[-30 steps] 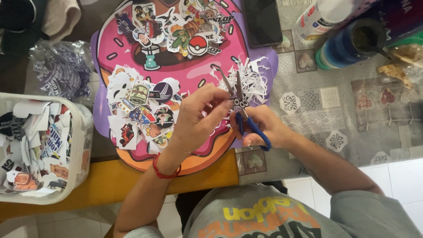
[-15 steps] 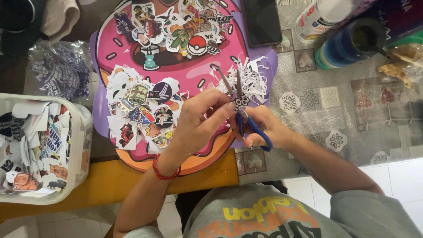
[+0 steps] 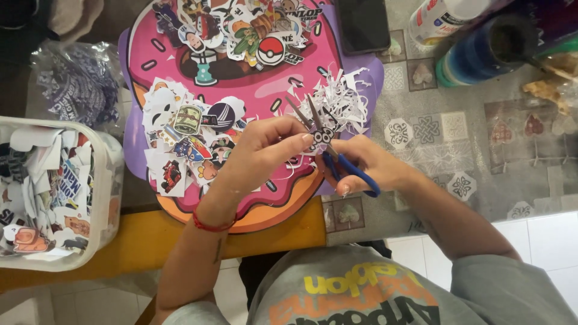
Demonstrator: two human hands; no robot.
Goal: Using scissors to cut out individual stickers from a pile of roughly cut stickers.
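Note:
My right hand grips blue-handled scissors, their blades pointing away over a doughnut-shaped pink mat. My left hand, a red band at its wrist, pinches a small sticker held against the blades. Loose cut stickers lie in a pile left of my left hand. White paper trimmings are heaped just beyond the scissors. More stickers lie at the mat's far edge.
A white tub full of stickers stands at the left. A clear bag lies behind it. A dark phone, a white bottle and a blue cup sit at the far right on the patterned tablecloth.
Both hands and the scissors stay in nearly the same spot; my left fingers have shifted slightly on the sticker.

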